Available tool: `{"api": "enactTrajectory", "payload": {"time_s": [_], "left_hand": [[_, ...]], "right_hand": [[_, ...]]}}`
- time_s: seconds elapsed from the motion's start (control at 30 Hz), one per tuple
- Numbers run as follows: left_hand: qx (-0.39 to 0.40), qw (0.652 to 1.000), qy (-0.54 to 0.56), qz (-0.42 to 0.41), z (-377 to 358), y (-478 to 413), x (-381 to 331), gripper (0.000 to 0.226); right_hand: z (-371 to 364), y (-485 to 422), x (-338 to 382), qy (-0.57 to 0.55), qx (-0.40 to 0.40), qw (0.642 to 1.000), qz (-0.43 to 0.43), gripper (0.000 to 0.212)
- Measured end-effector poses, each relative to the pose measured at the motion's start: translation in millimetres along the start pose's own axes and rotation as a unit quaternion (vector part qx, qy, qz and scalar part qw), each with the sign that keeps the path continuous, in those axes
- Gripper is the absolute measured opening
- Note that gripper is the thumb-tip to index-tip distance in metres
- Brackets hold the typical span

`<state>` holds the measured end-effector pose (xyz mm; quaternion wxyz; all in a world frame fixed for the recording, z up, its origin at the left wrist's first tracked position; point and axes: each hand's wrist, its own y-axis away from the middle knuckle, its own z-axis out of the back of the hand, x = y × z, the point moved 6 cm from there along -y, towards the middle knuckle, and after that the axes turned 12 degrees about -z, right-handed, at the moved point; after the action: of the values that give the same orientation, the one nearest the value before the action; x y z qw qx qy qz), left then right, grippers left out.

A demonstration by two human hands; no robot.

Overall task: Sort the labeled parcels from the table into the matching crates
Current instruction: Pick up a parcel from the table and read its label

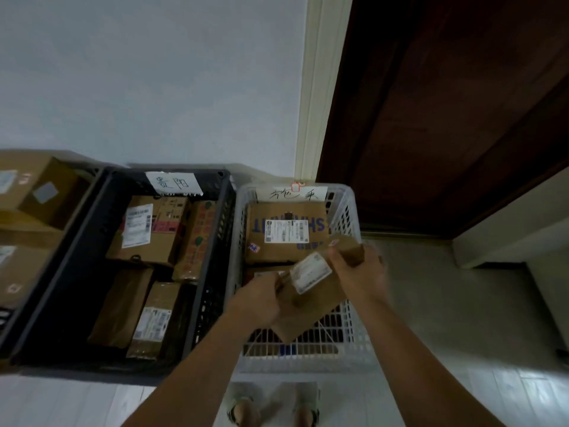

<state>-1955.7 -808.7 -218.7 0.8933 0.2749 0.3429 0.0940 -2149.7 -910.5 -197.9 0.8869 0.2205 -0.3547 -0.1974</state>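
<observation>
I hold a brown cardboard parcel (311,298) with a white label over the white crate (349,337). My left hand (261,298) grips its near left end and my right hand (360,272) grips its far right end. The parcel is tilted. The white crate carries a handwritten paper sign (292,194) on its far wall and holds a larger box with blue print (284,234). To its left stands a black crate (212,272) with its own paper sign (174,183) and several brown parcels inside.
At the far left another dark crate (77,211) holds stacked cardboard boxes (27,192). A grey wall rises behind the crates. A dark wooden door (446,118) is at the right, with pale tiled floor (446,318) beside the white crate. My sandalled feet (271,408) show below.
</observation>
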Motion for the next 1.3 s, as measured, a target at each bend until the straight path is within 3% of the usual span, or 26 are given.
{"api": "enactTrajectory", "payload": {"time_s": [0.03, 0.2, 0.3, 0.33, 0.4, 0.47, 0.53, 0.67, 0.8, 0.87, 0.97, 1.13, 1.23, 1.3], "left_hand": [[-0.019, 1.000, 0.005, -0.004, -0.2, 2.7, -3.9, 0.015], [-0.067, 0.982, 0.175, -0.004, -16.6, 14.0, -22.3, 0.038], [-0.037, 0.947, 0.319, -0.029, -29.6, 22.0, -45.1, 0.017], [-0.022, 0.923, 0.384, -0.029, -34.6, 24.3, -53.3, 0.009], [-0.010, 0.883, 0.469, -0.018, -41.6, 22.9, -64.1, 0.014], [-0.014, 0.881, 0.472, -0.028, -50.5, 14.3, -64.8, 0.006], [-0.016, 0.876, 0.482, -0.030, -56.7, 8.4, -60.2, 0.024], [0.014, 0.886, 0.461, -0.045, -65.9, -3.9, -44.0, 0.055], [0.029, 0.891, 0.449, -0.056, -68.1, -0.8, -37.9, 0.034], [0.025, 0.918, 0.393, -0.044, -63.4, -3.3, -31.0, 0.018], [0.028, 0.952, 0.305, -0.013, -60.2, -17.7, -17.7, 0.020], [0.026, 0.954, 0.299, 0.008, -70.5, -41.8, 5.9, 0.028], [0.033, 0.983, 0.179, 0.000, -84.9, -62.5, 25.8, 0.016], [0.068, 0.992, 0.105, 0.012, -102.4, -76.3, 42.3, 0.036]], "right_hand": [[0.1, 4.4, 2.2, -0.012, -0.005, 1.000, 0.004, 0.092], [16.5, 14.2, 12.3, -0.037, -0.037, 0.999, 0.014, 0.093], [16.2, 19.1, 21.6, -0.034, -0.031, 0.998, 0.037, 0.107], [11.8, 22.5, 23.8, -0.017, -0.029, 0.998, 0.047, 0.109], [-1.2, 29.6, 23.8, 0.045, -0.028, 0.996, 0.065, 0.108], [-16.7, 33.4, 15.3, 0.124, -0.027, 0.988, 0.083, 0.105], [-24.6, 31.1, 4.8, 0.148, -0.010, 0.986, 0.073, 0.106], [-22.8, 27.4, -16.5, 0.099, -0.026, 0.995, 0.021, 0.115], [-19.7, 36.4, -25.7, 0.164, -0.054, 0.984, 0.043, 0.106], [-20.6, 43.0, -36.8, 0.193, -0.045, 0.979, 0.036, 0.103], [-27.4, 49.3, -59.5, 0.208, -0.019, 0.978, 0.010, 0.100], [-39.1, 33.2, -69.0, 0.213, 0.004, 0.977, -0.031, 0.098], [-52.2, 19.9, -74.5, 0.209, 0.015, 0.977, -0.046, 0.100], [-63.5, 12.1, -83.2, 0.212, 0.023, 0.975, -0.057, 0.100]]}}
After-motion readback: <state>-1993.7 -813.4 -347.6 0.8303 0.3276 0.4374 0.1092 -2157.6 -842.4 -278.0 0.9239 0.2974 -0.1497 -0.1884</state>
